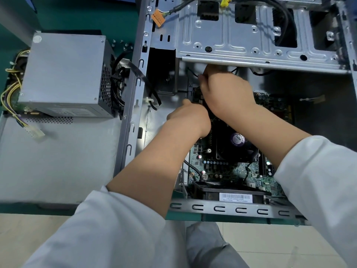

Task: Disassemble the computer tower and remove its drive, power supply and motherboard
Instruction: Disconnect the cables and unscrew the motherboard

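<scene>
**Both hands deep in the open tower**

The person's forearms reach into the computer tower (pixel 239 210) over the motherboard (pixel 228 169). Right hand (pixel 224 91) curls, pinching a thin black wire (pixel 195 74) – left hand (pixel 190 116) fisted beside it, grip hidden. The power supply (pixel 63 74) lies outside, left

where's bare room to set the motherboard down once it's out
The grey side panel is bare in front of the power supply, left of the case wall. It is crowded inside the case: both hands work beneath the drive cage.
</scene>
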`<state>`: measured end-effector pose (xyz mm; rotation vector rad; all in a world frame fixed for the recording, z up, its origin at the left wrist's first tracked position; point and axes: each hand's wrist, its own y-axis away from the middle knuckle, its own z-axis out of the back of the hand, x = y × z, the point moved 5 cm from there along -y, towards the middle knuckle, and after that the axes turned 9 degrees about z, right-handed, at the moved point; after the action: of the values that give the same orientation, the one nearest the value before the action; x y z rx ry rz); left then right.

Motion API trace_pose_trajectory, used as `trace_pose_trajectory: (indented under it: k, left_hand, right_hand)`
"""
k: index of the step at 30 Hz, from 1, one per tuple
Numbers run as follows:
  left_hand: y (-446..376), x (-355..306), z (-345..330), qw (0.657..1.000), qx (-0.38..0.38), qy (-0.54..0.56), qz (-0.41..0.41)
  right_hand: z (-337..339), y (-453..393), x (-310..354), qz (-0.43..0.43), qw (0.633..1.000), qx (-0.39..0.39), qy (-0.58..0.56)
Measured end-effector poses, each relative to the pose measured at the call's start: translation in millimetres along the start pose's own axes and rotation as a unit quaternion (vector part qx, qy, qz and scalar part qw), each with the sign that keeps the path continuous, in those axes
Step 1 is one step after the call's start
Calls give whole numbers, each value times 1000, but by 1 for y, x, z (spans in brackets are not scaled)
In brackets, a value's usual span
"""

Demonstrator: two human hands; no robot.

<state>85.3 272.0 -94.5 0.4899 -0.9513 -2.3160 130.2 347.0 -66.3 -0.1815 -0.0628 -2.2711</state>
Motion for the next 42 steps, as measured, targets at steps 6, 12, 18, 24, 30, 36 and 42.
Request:
trace_pose_trajectory:
  k: [6,12,18,24,30,36,42]
  left_hand:
    - [-1,-1,-1,1000,5,-21,-13]
    - [3,-1,2,1000,9,28,5]
    - [3,-1,0,1000,13,15,-1]
    - [-1,-1,-1,1000,6,-9,-10]
    - [1,1,2,1000,-28,7,-4]
    - [4,0,2,999,13,33,9]
    - [3,-1,1,999,14,30,8]
  right_hand:
    - [0,0,3,30,999,18,7]
    - [1,-1,-4,-6,1000,5,-8]
    - [0,2,-2,-11,999,-15,-51]
    - [-4,-1,-7,-43,999,-3,-25]
    - [-1,0,-2,-24,998,-17,-58]
    - [-1,-2,-6,-50,999,-14,-16]
    - [0,-1,-4,-46,995,-12,-84]
